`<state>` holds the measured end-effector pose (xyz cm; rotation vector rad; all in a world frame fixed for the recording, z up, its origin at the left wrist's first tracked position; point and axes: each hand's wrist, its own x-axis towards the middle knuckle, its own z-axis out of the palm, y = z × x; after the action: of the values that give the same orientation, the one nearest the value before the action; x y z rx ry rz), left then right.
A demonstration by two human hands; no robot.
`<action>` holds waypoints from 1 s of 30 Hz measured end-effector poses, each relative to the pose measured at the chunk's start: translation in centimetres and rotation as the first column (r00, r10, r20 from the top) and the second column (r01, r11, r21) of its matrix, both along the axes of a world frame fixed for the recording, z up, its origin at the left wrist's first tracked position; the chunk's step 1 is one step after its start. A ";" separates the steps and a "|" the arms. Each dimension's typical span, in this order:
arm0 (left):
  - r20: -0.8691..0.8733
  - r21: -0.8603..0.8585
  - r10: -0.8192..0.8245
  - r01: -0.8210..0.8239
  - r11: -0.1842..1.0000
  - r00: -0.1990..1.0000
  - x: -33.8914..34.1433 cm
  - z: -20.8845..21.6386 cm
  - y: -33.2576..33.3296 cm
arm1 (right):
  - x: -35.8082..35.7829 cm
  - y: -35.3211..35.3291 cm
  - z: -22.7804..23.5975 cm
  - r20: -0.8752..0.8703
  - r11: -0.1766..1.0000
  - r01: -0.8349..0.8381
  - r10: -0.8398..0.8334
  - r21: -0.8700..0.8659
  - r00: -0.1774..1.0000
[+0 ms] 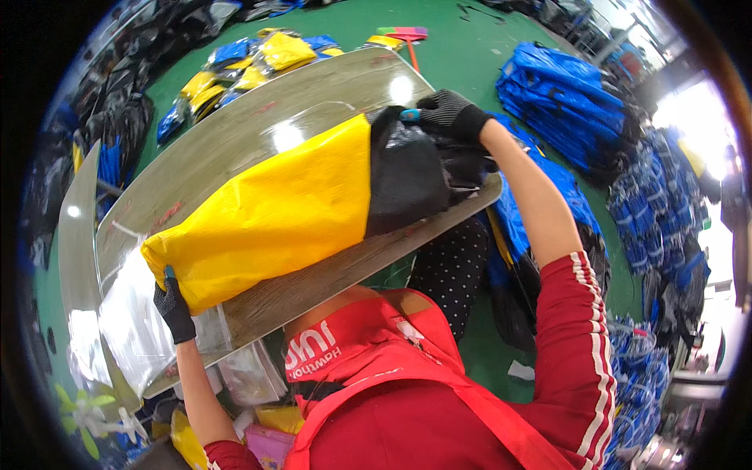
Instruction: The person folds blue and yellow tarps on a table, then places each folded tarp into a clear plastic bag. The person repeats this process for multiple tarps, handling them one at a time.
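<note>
A long yellow waterproof bag with a black end lies flat across the tabletop, slanting from lower left to upper right. My left hand, in a dark dotted glove with a blue thumb tip, grips the bag's yellow left end; its thumb is on top, the other fingers partly hidden. At the far right, my right hand in a matching glove is closed on the crumpled black end. Clear plastic bags lie under and beside the yellow end.
Packed yellow and blue bags lie on the green floor beyond the table, near a broom. Blue bag piles stand at the right, bundled blue goods behind them. Black bags are heaped at the left.
</note>
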<state>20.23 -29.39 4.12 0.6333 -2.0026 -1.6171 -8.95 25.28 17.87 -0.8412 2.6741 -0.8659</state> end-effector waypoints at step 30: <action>0.353 -0.003 -0.343 0.368 0.930 0.871 18.9 -1.1 3.5 | 13.6 23.4 -10.7 0.764 0.486 0.785 -0.310 -0.384 0.566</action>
<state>39.18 -25.88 3.04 0.5789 -2.5496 -1.7228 4.64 48.69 7.20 0.3856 1.9430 -1.9975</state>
